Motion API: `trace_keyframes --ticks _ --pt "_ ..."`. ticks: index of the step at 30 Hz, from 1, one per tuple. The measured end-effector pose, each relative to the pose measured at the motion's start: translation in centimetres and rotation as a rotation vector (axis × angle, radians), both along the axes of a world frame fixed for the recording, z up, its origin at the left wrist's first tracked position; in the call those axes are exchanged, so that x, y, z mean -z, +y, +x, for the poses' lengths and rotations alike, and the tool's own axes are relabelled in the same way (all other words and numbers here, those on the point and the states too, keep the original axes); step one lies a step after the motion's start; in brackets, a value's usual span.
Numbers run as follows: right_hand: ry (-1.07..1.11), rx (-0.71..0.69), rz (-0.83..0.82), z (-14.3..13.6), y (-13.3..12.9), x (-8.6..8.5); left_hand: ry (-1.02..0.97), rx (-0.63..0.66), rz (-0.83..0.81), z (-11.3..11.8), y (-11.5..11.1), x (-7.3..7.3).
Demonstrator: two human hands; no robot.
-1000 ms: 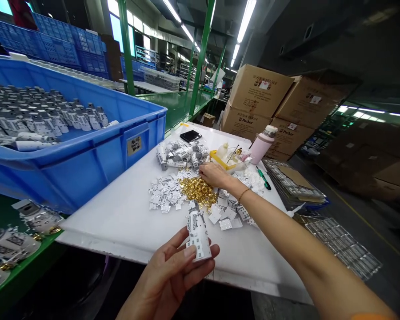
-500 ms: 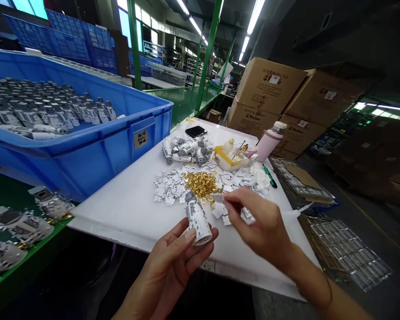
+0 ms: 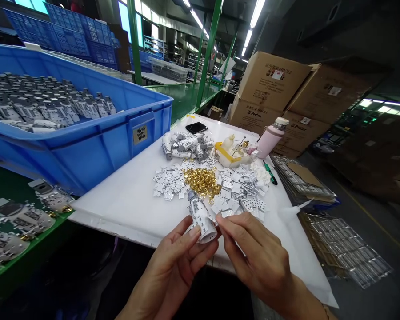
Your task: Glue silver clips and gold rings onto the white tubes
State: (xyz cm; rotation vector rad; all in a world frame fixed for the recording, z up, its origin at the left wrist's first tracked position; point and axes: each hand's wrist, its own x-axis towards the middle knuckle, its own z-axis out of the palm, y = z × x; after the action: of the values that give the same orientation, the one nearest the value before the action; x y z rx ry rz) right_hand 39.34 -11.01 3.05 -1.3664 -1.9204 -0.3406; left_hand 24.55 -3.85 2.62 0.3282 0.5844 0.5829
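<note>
White cylindrical part (image 3: 202, 222), one: was held above the counter (image 3: 126, 195), on the near side of the gold ring pile (image 3: 202, 180). Left hand (image 3: 180, 255): fingers were clamped on the part. Right hand (image 3: 262, 255): fingers were together at the part's side; whether they gripped a piece could not be told. White plates (image 3: 168, 183): lay left and right of the pile. Pink bottle (image 3: 270, 141): stood beyond it, rightward.

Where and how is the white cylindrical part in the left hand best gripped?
Probably around the wide near end of the white cylindrical part, coming from the left and below, as the left hand does. That end is broad and rounded, while the grey far end is narrower. This also leaves the part's right side accessible to the right hand.
</note>
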Motion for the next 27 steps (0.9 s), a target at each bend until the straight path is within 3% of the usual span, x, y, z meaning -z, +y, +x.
trace_keyframes --ticks 6,13,21,27 --pt "0.000 -0.001 -0.059 0.18 -0.36 0.27 0.039 -0.060 -0.034 0.11 -0.15 0.46" --pt "0.015 -0.031 -0.105 0.24 -0.77 0.38 0.059 -0.039 -0.037 -0.11 -0.29 -0.03" --pt "-0.060 -0.098 -0.131 0.63 -0.68 -0.14 -0.012 -0.031 0.003 -0.19 -0.33 0.80" --pt "-0.062 -0.120 -0.155 0.55 -0.73 -0.58 -0.015 0.018 -0.020 -0.44 0.01 0.28"
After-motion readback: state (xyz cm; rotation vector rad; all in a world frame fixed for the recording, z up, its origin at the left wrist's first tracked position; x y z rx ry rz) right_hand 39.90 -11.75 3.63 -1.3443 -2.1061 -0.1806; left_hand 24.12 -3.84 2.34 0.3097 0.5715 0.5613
